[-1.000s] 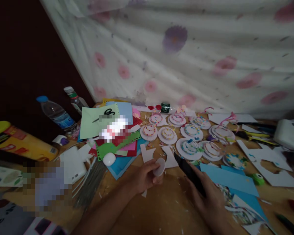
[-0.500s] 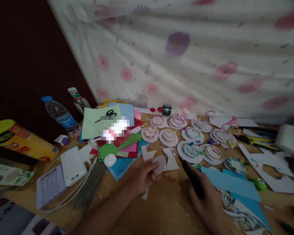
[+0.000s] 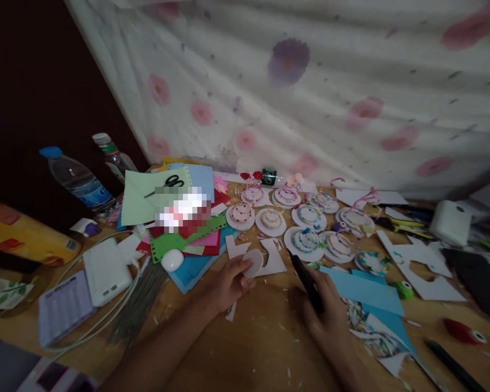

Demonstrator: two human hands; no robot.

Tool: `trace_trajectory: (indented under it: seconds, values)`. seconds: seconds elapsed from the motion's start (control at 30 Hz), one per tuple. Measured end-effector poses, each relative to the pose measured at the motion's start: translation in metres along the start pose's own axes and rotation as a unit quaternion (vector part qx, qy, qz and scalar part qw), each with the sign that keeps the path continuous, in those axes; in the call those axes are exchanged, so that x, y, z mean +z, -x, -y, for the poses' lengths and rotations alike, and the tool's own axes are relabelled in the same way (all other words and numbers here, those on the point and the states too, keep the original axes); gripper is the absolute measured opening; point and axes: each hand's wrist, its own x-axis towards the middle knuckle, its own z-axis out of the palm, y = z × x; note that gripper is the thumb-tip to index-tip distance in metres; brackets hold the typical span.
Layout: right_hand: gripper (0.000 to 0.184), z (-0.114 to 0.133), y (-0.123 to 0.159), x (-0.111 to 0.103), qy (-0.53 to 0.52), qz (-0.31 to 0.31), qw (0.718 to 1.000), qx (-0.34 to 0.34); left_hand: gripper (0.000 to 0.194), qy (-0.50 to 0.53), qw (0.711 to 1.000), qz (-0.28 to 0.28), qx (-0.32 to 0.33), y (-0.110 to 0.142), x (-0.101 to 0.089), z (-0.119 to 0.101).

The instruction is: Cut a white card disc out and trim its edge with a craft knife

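My left hand (image 3: 233, 283) pinches a small white disc (image 3: 253, 263) between thumb and fingers, just above the wooden table. Closed round a slim black tool is my right hand (image 3: 324, 302); its thin pointed end makes it look like a craft knife (image 3: 307, 276). The tip points away from me and toward the left, apart from the disc. White board offcuts (image 3: 275, 257) with curved cut edges lie just beyond the disc. Farther back stand several little round white hats (image 3: 270, 221) trimmed with coloured beads. The fingers' undersides are hidden on both hands.
Coloured sheets with black scissors (image 3: 173, 181) on top lie back left, near a white earbud case (image 3: 172, 260). A power bank (image 3: 107, 272) with cables, a water bottle (image 3: 77, 182) and a yellow can (image 3: 28, 231) stand left. Cut board (image 3: 420, 267) and blue paper (image 3: 363, 291) lie right.
The view has turned a little to the right, so everything sits farther left in the picture. Both hands keep their holds, with little visible change in their pose.
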Motion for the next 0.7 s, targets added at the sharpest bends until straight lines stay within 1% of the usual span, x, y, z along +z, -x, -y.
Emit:
trace_trajectory:
  seconds: [0.1,0.17,0.3,0.4,0.47,0.6,0.7]
  values:
    - [0.053,0.0,0.001,0.004,-0.01,-0.015,0.999,0.039,0.029,0.003,1.0,-0.001,0.006,0.0,0.002,-0.001]
    - [0.052,-0.001,0.003,0.007,-0.019,-0.025,0.998,0.05,0.031,0.005,1.0,0.001,0.007,0.0,0.003,-0.001]
    - [0.055,-0.004,0.006,0.012,-0.045,-0.013,0.998,0.037,0.031,0.007,1.0,0.018,-0.002,-0.001,0.002,-0.002]
    - [0.058,-0.004,0.008,0.012,-0.059,0.012,0.998,0.032,0.034,0.01,0.999,0.035,-0.012,-0.002,0.0,-0.002]
    - [0.059,-0.003,0.009,0.011,-0.068,0.017,0.997,0.032,0.034,0.012,0.999,0.044,-0.018,-0.003,-0.001,-0.002]
    - [0.055,-0.002,0.007,0.008,-0.057,-0.01,0.998,0.024,0.033,0.015,0.998,0.053,-0.026,-0.002,0.0,-0.003]
    - [0.051,0.0,0.006,0.006,-0.06,-0.015,0.998,0.01,0.033,0.014,0.998,0.055,-0.03,-0.001,0.001,-0.004]
